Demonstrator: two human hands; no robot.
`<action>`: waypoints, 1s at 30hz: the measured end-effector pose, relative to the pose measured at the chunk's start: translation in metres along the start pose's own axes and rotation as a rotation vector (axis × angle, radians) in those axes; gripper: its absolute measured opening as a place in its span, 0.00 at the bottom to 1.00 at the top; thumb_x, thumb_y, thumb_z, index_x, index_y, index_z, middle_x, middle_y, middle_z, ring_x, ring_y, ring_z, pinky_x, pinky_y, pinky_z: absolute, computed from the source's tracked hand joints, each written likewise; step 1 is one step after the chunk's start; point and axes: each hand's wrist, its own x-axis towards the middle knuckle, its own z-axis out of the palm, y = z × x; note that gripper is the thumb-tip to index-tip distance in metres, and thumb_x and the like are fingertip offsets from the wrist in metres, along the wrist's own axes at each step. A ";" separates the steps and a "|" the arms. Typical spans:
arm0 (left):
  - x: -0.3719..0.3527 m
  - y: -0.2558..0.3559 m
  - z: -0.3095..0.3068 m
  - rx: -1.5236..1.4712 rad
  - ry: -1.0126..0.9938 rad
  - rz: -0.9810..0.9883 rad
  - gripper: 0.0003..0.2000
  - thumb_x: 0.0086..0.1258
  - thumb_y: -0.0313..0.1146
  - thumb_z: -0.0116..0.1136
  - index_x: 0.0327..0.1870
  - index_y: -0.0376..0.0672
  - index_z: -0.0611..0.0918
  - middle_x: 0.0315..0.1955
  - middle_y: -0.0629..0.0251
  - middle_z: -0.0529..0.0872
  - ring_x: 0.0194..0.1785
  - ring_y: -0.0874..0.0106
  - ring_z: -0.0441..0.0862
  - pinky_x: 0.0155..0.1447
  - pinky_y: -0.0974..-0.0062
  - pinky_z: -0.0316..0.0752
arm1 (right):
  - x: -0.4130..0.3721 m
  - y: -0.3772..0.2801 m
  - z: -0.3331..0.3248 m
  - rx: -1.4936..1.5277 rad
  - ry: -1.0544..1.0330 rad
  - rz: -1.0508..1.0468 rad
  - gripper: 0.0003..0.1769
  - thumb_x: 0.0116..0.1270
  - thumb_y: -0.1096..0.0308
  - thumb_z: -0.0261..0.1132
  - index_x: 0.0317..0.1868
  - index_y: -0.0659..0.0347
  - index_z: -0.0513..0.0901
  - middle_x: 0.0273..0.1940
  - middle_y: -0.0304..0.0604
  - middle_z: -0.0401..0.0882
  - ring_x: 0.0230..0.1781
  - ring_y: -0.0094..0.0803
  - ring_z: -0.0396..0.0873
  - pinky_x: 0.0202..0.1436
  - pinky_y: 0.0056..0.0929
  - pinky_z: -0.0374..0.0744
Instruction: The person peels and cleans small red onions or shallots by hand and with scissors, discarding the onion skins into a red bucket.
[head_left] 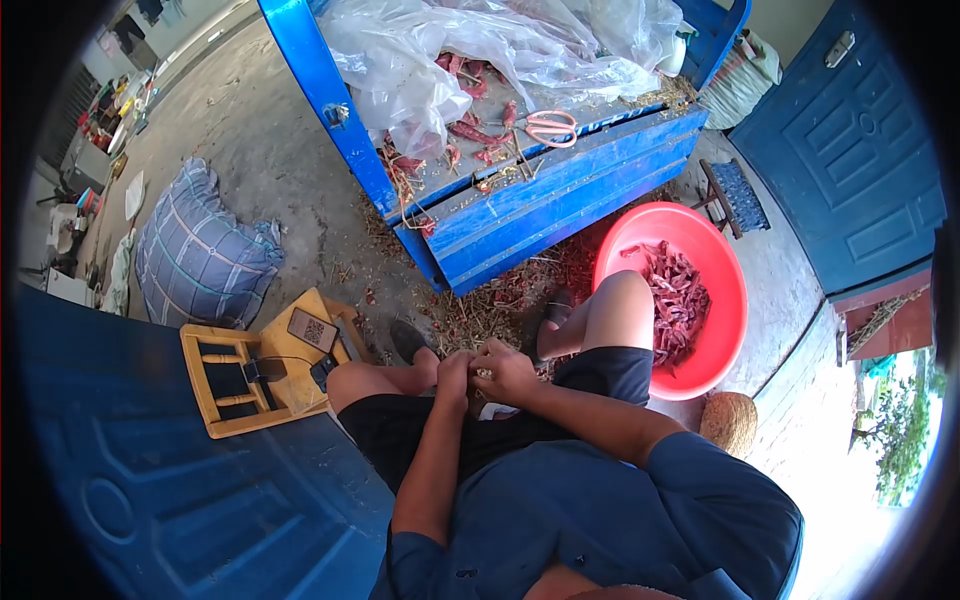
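Blue-painted metal takes up most of the view: one cart bed (560, 200) far across the yard and two panelled doors, one (850, 150) at the far right and one (150, 480) lying near left, its lower part cut off by the edge of the view. One crumpled clear plastic sheet (480, 50) covers the cart and hides most of the dried red chilies (470, 130) heaped under it. One red basin (735, 290) stands right of the person's knee, part filled with more chilies (675, 295); its near left rim is hidden by the leg. One striped sack (200, 250) sits on the concrete at the left. Two stools show: a wooden one (225, 385) near left with one phone (312, 329) on it, and a small cushioned one (738, 195) beyond the basin. One round woven thing (729, 422) lies near the basin; what it is cannot be made out. One pair of orange-handled scissors (548, 127) rests on the cart's edge, blades toward the left. Between the knees, the left hand (455, 375) and right hand (508, 368) meet, fingers curled and bunched tight on one small pale bit (484, 373). It is mostly covered by the fingers, so its long axis and which way it points cannot be told.
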 end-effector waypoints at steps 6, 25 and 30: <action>-0.003 0.008 0.006 0.088 0.022 -0.012 0.09 0.73 0.29 0.49 0.37 0.39 0.83 0.30 0.69 0.82 0.33 0.78 0.78 0.35 0.80 0.72 | 0.007 0.008 0.013 -0.012 0.178 0.064 0.12 0.51 0.61 0.74 0.36 0.54 0.89 0.44 0.43 0.80 0.55 0.43 0.76 0.60 0.41 0.74; -0.021 0.009 0.023 0.106 -0.020 -0.229 0.11 0.73 0.40 0.51 0.36 0.43 0.80 0.25 0.69 0.80 0.19 0.77 0.74 0.22 0.78 0.68 | 0.013 0.060 0.041 0.197 0.094 0.467 0.11 0.56 0.58 0.74 0.30 0.58 0.88 0.36 0.42 0.86 0.37 0.38 0.84 0.43 0.36 0.79; -0.028 0.010 0.023 0.086 -0.092 -0.155 0.10 0.74 0.38 0.51 0.37 0.43 0.80 0.26 0.69 0.80 0.22 0.78 0.74 0.25 0.78 0.69 | 0.010 0.056 0.014 1.005 -0.131 0.829 0.11 0.66 0.57 0.70 0.41 0.56 0.87 0.35 0.33 0.84 0.35 0.24 0.80 0.37 0.31 0.76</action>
